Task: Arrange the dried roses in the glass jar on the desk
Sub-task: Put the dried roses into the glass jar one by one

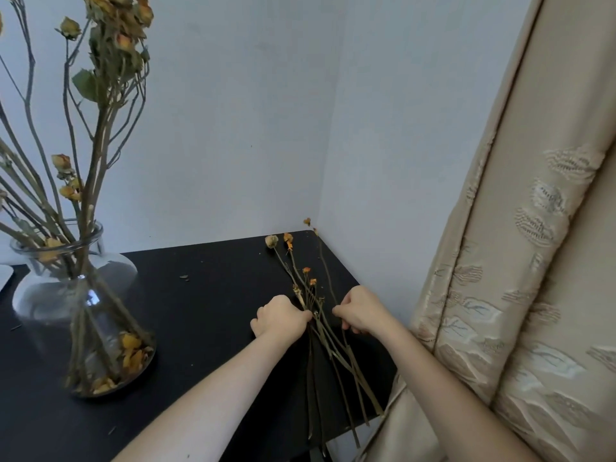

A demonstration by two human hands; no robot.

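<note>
A beige patterned curtain (pixel 500 261) hung down the right side, against a black flat-topped desk (pixel 206 311) set in a pale wall corner. On the desk's left stood a clear round-bellied glass jar (pixel 76 295), already holding tall dried yellow-orange roses (pixel 100 128), with fallen orange petals (pixel 131 348) at its bottom. Well apart, near the desk's right edge, lay a loose bundle of thin dried rose stems (pixel 333 345), blooms pointing toward the corner. The left hand (pixel 280 316) and right hand (pixel 358 311) flanked that bundle, fingers curled, each pinching its stems. Small dark crumbs (pixel 184 277) dotted the desk.
</note>
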